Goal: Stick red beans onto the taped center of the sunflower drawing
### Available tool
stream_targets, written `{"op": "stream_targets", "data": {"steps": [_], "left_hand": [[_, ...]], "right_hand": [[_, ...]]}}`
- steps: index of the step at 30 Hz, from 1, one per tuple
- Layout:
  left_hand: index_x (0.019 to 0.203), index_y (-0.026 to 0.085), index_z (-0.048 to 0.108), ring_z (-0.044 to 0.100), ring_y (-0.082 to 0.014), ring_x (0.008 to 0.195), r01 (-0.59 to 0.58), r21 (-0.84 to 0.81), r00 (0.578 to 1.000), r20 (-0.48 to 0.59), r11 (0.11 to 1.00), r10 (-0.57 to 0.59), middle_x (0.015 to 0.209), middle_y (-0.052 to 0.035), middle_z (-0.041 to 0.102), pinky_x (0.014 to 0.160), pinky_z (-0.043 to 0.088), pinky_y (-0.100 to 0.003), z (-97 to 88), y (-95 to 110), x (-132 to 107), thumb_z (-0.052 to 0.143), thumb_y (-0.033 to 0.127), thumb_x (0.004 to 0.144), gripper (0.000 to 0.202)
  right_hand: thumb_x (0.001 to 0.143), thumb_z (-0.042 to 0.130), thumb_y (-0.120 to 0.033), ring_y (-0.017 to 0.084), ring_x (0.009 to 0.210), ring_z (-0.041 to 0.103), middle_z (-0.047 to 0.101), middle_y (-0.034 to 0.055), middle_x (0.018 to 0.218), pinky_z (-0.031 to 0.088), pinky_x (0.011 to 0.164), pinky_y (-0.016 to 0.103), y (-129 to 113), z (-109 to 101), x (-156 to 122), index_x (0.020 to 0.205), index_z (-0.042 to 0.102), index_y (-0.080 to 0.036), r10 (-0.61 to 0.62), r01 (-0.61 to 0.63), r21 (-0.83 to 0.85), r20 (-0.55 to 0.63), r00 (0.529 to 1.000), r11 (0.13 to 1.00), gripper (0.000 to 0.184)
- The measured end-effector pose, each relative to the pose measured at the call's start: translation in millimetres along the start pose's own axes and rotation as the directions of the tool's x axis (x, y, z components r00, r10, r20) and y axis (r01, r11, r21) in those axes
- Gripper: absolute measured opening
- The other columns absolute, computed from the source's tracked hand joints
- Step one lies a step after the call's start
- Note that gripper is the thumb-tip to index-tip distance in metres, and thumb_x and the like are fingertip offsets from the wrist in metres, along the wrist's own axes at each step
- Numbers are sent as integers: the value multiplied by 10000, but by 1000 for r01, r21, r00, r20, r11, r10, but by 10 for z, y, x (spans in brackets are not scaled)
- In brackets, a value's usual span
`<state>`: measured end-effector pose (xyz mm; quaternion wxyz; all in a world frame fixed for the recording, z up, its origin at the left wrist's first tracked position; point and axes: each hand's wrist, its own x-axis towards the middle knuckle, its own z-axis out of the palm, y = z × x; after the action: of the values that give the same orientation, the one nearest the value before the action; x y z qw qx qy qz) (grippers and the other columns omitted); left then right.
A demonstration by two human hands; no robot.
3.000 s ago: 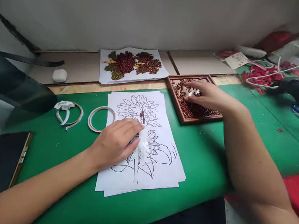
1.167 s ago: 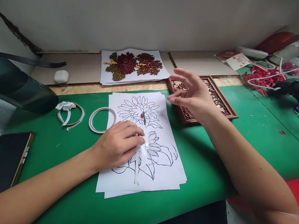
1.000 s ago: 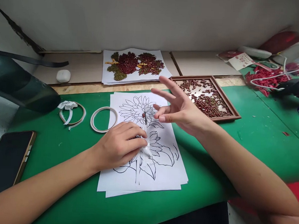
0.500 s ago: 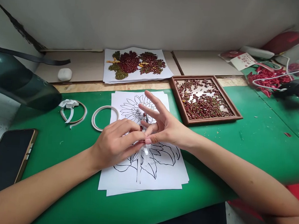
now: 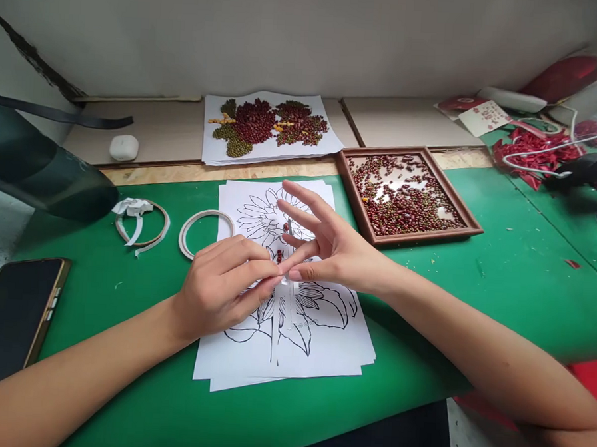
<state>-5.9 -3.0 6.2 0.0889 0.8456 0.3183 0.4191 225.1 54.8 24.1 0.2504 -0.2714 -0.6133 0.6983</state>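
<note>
Over the line drawing of a flower, my left hand is closed, thumb and index finger pinched on a small strip of white tape. My right hand has its fingers spread, its index fingertip touching the left fingertips and its thumb slightly apart. Several dark red beans sit on the drawing between the hands. A thin dark piece shows by the right fingers, too covered to name. A roll of white tape lies flat beside the paper's left edge.
A brown-framed tray of red and green beans stands at right. Behind lies a paper with bean pictures. At left are a second tape ring with peeled strips, a phone, a dark bottle and a white case.
The right thumb has parted slightly from its index finger. The white curl that hung below the fingertips now shows only as a small piece. The view has shifted a little.
</note>
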Motion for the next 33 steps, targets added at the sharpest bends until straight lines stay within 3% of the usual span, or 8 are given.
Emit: {"op": "stream_targets", "data": {"steps": [5, 9, 11, 13, 16, 21, 26, 33], "left_hand": [[1001, 198, 652, 626, -147, 781, 51, 29, 998, 20, 998, -52, 911, -29, 682, 678, 505, -292, 9, 0, 19, 628, 162, 985, 46], [1006, 186, 632, 625, -139, 798, 101, 64, 995, 19, 993, -102, 921, -25, 659, 672, 512, -275, 26, -18, 23, 677, 170, 971, 59], [968, 178, 618, 617, -139, 784, 101, 57, 994, 26, 993, -102, 894, -18, 643, 667, 508, -277, 32, -28, 16, 710, 189, 958, 93], [959, 177, 606, 610, -135, 775, 100, 53, 994, 31, 994, -102, 892, -14, 634, 662, 504, -275, 37, -32, 10, 722, 188, 949, 117], [951, 182, 588, 597, -125, 764, 99, 48, 995, 29, 994, -100, 891, -6, 618, 649, 491, -263, 41, -30, 8, 712, 153, 941, 128], [931, 183, 570, 575, -118, 746, 97, 38, 995, 22, 995, -98, 880, -4, 607, 634, 470, -258, 41, -22, 17, 683, 128, 944, 126], [986, 175, 622, 596, -116, 760, 84, 24, 995, 54, 996, -85, 913, -15, 646, 648, 475, -258, 36, -24, 13, 656, 139, 974, 52], [935, 162, 600, 596, -118, 742, 73, 29, 997, 25, 997, -74, 882, -12, 627, 626, 476, -251, 40, -32, 10, 722, 155, 936, 122]], "right_hand": [[830, 789, -230, 319, 1256, 690, 190, -48, 1765, 321, 1279, 601, -42, -81, 13, 1587, 303, -559, -108, 78, -265, -99, 989, 961, 958], [915, 664, -264, 370, 1271, 645, 46, -137, 1774, 509, 1108, 596, -253, -394, -22, 1591, 332, -542, -277, -17, -681, -320, 906, 732, 802], [907, 661, -260, 349, 1208, 675, 89, -100, 1779, 548, 1057, 532, -353, -646, -61, 1600, 354, -485, -389, -116, -775, -433, 814, 621, 790], [881, 681, -239, 301, 1099, 723, 134, -21, 1782, 566, 1019, 466, -401, -929, -113, 1632, 308, -434, -441, -213, -788, -521, 730, 578, 861], [804, 754, -204, 270, 1004, 754, 139, 113, 1778, 568, 968, 415, -378, -1326, -195, 1666, 278, -348, -421, -367, -776, -600, 681, 513, 995], [670, 808, -110, 282, 1026, 770, 27, 193, 1775, 582, 898, 378, -302, -1616, -258, 1703, 95, -357, -210, -457, -732, -618, 758, 504, 1279], [743, 764, -131, 250, 1006, 783, -13, 153, 1784, 606, 824, 313, -305, -1465, -219, 1692, 116, -405, -257, -336, -775, -529, 809, 535, 1182], [737, 706, -71, 197, 824, 798, -48, 158, 1781, 598, 965, 450, -351, -1378, -193, 1676, 46, -469, -267, -391, -844, -499, 825, 368, 1215]]}}
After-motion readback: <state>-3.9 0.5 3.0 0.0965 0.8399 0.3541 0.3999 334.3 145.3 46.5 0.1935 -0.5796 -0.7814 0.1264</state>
